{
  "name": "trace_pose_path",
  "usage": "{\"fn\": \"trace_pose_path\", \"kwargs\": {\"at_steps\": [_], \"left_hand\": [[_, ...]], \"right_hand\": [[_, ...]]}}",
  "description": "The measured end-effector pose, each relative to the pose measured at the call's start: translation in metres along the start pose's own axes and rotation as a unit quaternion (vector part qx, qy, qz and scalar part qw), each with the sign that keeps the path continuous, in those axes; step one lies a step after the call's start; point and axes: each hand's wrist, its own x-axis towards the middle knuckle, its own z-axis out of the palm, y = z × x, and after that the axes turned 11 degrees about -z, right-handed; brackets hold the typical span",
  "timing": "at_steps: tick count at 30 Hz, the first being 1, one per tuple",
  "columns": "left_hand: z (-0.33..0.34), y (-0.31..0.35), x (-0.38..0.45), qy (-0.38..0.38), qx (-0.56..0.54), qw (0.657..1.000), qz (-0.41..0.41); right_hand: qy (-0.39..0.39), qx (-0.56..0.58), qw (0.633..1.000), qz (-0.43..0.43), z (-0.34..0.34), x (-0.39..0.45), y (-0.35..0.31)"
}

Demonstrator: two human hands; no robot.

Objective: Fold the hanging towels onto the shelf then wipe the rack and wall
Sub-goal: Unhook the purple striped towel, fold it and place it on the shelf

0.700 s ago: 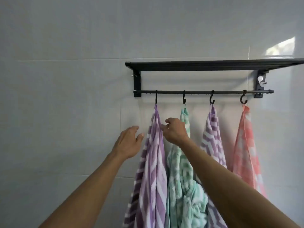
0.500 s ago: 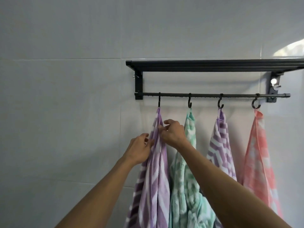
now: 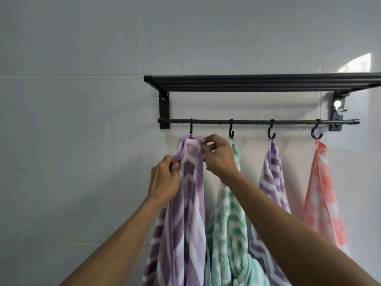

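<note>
A black wall rack has a shelf point(image 3: 257, 82) on top and a rail point(image 3: 251, 122) with hooks below. Several towels hang from the hooks. The leftmost, a purple-and-white zigzag towel point(image 3: 185, 213), hangs by its top at the first hook point(image 3: 191, 129). My left hand point(image 3: 165, 179) pinches its left edge. My right hand point(image 3: 218, 155) pinches its top right corner just under the hook. To the right hang a green towel point(image 3: 228, 228), a second purple towel point(image 3: 273, 178) and a pink towel point(image 3: 321, 195).
Grey-white tiled wall point(image 3: 72, 141) lies behind and to the left of the rack. The rack's right bracket point(image 3: 338, 112) carries a bright screw cap. The shelf runs out of view at the right edge.
Both hands have risen up the leftmost purple towel to its top. The left hand went from open beside it to pinching its edge. The towel's top is now spread between my hands.
</note>
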Motion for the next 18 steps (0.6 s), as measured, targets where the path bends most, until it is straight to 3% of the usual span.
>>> {"fn": "trace_pose_path", "kwargs": {"at_steps": [10, 14, 18], "left_hand": [[-0.014, 0.03, 0.009, 0.073, -0.055, 0.996, 0.016], [-0.022, 0.043, 0.008, 0.085, -0.08, 0.993, 0.03], [-0.026, 0.054, 0.013, 0.049, -0.066, 0.997, 0.009]], "right_hand": [[0.051, 0.034, 0.998, -0.022, -0.001, 0.016, -0.033], [0.063, 0.085, 0.994, 0.037, 0.002, 0.024, -0.044], [-0.005, 0.122, 0.984, 0.128, 0.007, 0.032, -0.054]]}}
